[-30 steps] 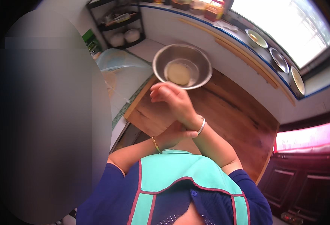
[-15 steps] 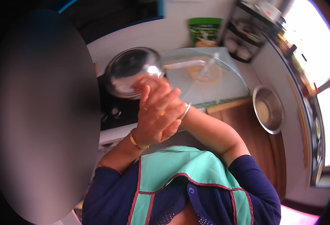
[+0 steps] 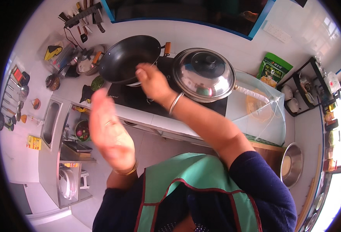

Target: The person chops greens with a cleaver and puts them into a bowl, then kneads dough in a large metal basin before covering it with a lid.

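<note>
1. The right hand reaches over the stove, fingers loosely curled and holding nothing, at the near rim of the black wok.
2. The wok sits tilted at the stove's left end, beside a pot under a shiny steel lid.
3. The left hand is raised, palm open and empty, in front of the counter edge.

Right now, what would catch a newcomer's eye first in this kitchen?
Probably the two raised bare hands: the right hand reaches over the black wok on the stove, while the left hand hangs open, empty, in mid-air. Beside the wok, a shiny steel lid covers another pot.
</note>
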`<state>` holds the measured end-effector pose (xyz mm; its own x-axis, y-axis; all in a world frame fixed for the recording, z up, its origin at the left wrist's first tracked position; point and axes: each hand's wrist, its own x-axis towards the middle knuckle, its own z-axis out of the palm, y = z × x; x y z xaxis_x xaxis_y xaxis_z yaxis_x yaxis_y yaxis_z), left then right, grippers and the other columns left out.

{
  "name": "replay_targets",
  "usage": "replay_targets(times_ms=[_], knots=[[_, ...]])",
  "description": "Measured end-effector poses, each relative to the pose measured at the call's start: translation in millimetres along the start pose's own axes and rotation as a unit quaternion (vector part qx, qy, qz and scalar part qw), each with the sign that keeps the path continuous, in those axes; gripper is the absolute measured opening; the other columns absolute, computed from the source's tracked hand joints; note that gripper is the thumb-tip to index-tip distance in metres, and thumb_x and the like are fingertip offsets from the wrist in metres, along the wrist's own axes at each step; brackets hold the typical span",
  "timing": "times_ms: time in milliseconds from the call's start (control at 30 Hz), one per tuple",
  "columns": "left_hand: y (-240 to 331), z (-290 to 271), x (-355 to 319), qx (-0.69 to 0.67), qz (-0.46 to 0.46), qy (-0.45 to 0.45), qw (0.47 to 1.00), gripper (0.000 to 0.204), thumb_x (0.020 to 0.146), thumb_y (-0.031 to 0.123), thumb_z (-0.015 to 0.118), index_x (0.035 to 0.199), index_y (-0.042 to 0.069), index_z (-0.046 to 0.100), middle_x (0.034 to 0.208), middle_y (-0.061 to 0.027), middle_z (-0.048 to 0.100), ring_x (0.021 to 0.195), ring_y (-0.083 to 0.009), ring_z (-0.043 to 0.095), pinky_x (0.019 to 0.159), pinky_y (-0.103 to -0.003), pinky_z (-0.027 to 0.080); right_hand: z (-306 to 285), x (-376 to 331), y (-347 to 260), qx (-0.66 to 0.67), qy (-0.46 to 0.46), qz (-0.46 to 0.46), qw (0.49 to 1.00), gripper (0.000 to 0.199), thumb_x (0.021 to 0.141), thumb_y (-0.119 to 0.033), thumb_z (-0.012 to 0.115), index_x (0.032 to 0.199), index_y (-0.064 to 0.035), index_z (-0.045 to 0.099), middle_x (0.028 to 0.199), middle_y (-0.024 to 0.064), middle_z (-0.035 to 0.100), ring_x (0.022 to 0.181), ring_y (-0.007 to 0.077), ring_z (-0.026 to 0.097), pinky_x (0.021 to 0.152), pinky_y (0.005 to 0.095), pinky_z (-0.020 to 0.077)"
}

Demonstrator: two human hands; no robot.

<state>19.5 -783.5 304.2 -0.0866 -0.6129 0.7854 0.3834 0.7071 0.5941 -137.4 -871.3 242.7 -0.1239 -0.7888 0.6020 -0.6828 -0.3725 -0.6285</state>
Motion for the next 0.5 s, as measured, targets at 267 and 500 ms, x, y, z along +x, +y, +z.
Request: replay_targets(times_ms=[267,500], knots=[[-68.9,-72.8,-15.5,-0.142,-0.341,0.19,0.91,0.06,0.095,0.045,0.042,0.142,0.008,0.034,0.145,-0.0142,0.035,0.133,-0.0296,0.034,0.11,-0.044,0.027,-26.0,-67.6,-119.7,0.216,-0.172,-0.26,0.925,0.043,0.093,-0.032,0.055,0.13,-0.0096,0.051,0.136,0.0161,0.047,0.13,0.0284,0.042,0.107,0.0431,0.034],[-46.1,44.9,-20.0,-0.278,-0.332,-0.101,0.896,0.067,0.097,0.047,0.036,0.145,0.002,0.025,0.147,-0.0226,0.03,0.138,-0.0322,0.029,0.113,-0.049,0.021,-89.3,-26.0,5.0,0.012,0.196,0.107,0.975,0.027,0.087,-0.015,0.054,0.109,-0.0027,0.061,0.1,0.0195,0.063,0.102,0.0345,0.058,0.087,0.0427,0.0472]])
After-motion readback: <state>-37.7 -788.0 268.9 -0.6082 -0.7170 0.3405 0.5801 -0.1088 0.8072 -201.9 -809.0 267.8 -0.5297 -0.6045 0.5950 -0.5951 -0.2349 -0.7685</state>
